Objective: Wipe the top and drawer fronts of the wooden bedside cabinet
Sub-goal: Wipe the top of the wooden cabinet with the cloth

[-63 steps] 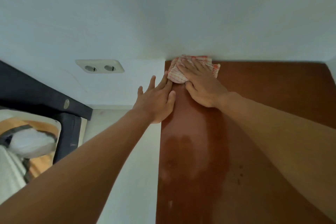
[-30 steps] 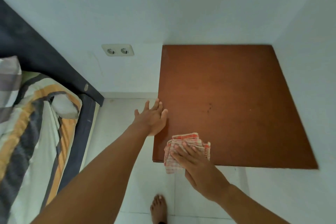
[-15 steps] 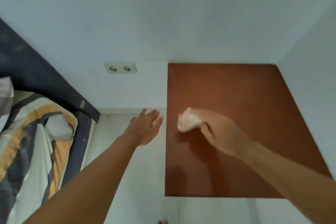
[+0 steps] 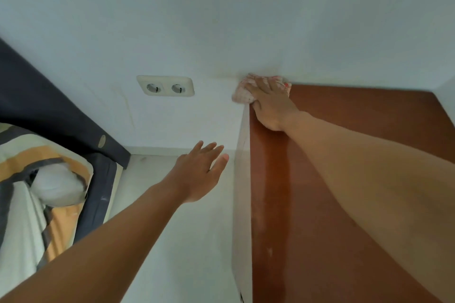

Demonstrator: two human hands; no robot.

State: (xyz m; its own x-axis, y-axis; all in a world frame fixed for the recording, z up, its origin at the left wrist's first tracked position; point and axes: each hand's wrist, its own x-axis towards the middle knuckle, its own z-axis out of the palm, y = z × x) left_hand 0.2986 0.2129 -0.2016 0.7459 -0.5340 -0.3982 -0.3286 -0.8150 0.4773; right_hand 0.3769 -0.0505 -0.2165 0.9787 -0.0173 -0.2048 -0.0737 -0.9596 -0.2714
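Head view. The right hand [image 4: 272,103] lay flat, fingers spread, pressing a checked red-and-white cloth [image 4: 242,94] onto the far left corner of the cabinet top [image 4: 357,155], where the wood met the white wall [image 4: 221,19]. The cloth was pinned under the palm and fingers, not gripped in a fist; part of it overhung the left edge. The left hand [image 4: 199,173] hovered open and empty beside the cabinet's pale side panel [image 4: 242,192], fingers extended, touching nothing that could be seen.

The step in hand appeared to be wiping the top along its left edge. To do it well, pressure would best stay even across the flat palm, the cloth be worked right into the corner seam, and strokes overlap toward the near edge so no strip is missed. The free hand could steady the cabinet's side. The drawer fronts were out of sight.

Materials: the top was a smooth reddish-brown board, flat and square-cornered, with a faint lighter streak running lengthwise near the left edge, possibly moisture or sheen. The cloth looked thin, soft and crumpled. A cream double wall socket [image 4: 165,86] sat left of the cabinet; a dark headboard [image 4: 49,106] and striped bedding [image 4: 29,155] filled the left side.
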